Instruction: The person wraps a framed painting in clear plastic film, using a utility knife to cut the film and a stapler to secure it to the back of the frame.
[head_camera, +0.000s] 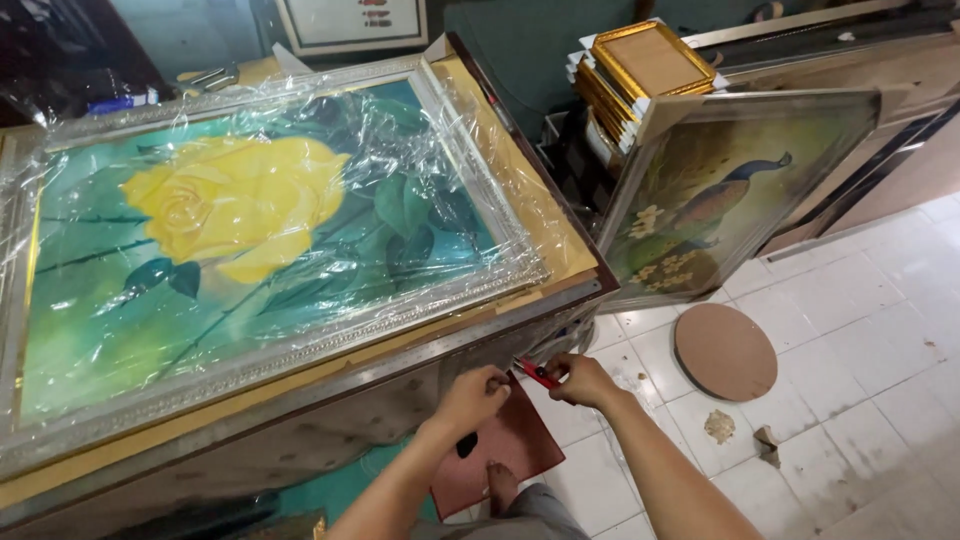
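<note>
Two hands meet at the table's near edge, below the wrapped rose painting (250, 235).

I see my right hand (583, 380) closed around a small red cutter (537, 374), its long axis pointing left toward my left hand (478, 395), which pinches something I cannot make out. Rightward, a peacock painting (720, 195) leans beneath stacked gold frames (645, 65); a round brown board (725, 350) lies on tiles.

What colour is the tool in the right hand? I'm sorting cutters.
Red, in the head view.
</note>
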